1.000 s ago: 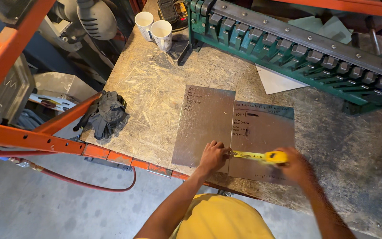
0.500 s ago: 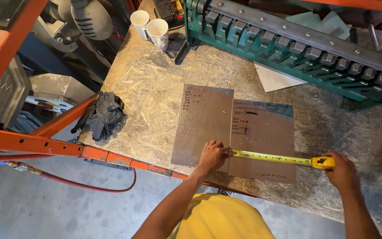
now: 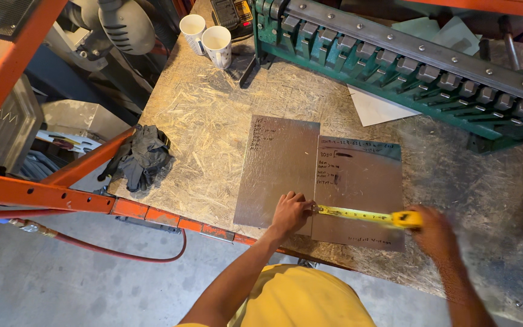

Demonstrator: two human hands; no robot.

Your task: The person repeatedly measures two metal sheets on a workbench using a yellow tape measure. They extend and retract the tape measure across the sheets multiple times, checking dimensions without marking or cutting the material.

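On the workbench (image 3: 213,133), left hand (image 3: 290,212) pins tape blade (image 3: 352,213); right hand (image 3: 434,230) grips its case (image 3: 407,219).

Single head-worn view, steeply downward from above onto the workbench (image 3: 213,133), moderately near

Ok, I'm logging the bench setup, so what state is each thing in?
Tape measure: extended flat across the right sheet.
Left hand: pressing the tape's end at the sheets' seam.
Right hand: on the tape case, blurred.
Sheets: two, lying flat side by side, written on.
Cups: two, upright.
Gloves: crumpled at the table edge.
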